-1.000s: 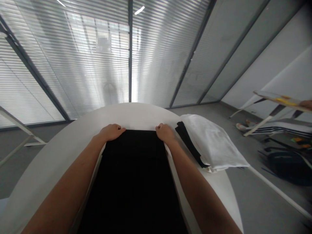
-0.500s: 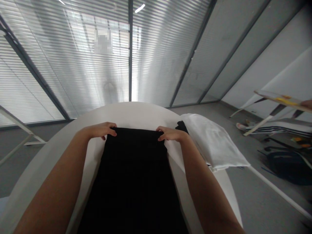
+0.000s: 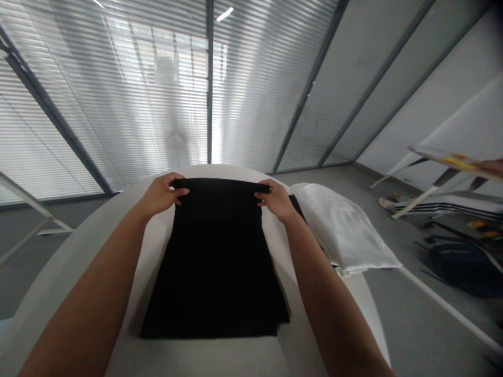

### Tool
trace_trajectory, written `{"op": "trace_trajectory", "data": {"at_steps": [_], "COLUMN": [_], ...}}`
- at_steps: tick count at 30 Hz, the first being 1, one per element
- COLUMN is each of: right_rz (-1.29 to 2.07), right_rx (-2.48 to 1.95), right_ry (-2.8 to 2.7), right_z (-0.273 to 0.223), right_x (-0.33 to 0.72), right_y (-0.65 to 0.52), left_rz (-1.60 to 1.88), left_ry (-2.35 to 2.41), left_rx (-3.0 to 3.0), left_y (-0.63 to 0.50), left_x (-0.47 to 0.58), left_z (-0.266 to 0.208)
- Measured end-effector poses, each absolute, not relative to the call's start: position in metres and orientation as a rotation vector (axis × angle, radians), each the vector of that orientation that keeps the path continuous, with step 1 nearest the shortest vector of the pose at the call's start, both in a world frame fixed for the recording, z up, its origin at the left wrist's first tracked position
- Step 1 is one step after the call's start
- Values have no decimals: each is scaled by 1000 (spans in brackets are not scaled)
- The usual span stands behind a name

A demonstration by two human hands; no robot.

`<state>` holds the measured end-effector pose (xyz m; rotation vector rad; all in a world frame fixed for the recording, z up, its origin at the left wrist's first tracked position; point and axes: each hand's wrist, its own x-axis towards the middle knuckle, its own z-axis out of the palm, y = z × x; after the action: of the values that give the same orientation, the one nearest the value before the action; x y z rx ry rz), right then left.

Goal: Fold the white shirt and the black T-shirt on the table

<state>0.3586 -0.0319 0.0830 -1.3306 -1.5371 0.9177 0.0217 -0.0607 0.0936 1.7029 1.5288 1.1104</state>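
Note:
A piece of black folded cloth [image 3: 220, 262], its garment type not clear, lies over the white round table [image 3: 74, 272]. My left hand [image 3: 165, 193] pinches the far left corner of the cloth between thumb and fingers. At the far right corner, my right hand [image 3: 273, 198] has the same kind of pinch. Between both hands the far edge is stretched straight and looks lifted a little off the tabletop. The near edge rests flat, with a small step at its right corner.
Right of my right forearm, folded white cloth [image 3: 346, 225] lies over dark fabric at the table's edge. Further right are another table [image 3: 444, 157], a person's striped trouser leg [image 3: 444, 205] and a dark chair [image 3: 463, 262]. Blinds and glass panels [image 3: 251, 94] stand beyond.
Both hands have moved away from me and slightly up, pulling the black cloth along. Its near edge has come into view, with bare tabletop in front of it.

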Motion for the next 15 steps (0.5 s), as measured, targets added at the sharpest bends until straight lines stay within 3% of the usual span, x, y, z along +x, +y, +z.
{"op": "trace_trajectory", "data": {"at_steps": [5,15], "right_rz": [929,880], "right_rx": [-1235,-1223], "right_ry": [-1467,-2182], "right_z": [91,131], "right_x": [357,383], "right_y": [-34,-57], "left_rz": [1204,492], "left_ry": [1525,1551], "left_rx": [1769,2114], "left_y": [-66,-88], "left_x": [22,1], "left_z": [107,144]}}
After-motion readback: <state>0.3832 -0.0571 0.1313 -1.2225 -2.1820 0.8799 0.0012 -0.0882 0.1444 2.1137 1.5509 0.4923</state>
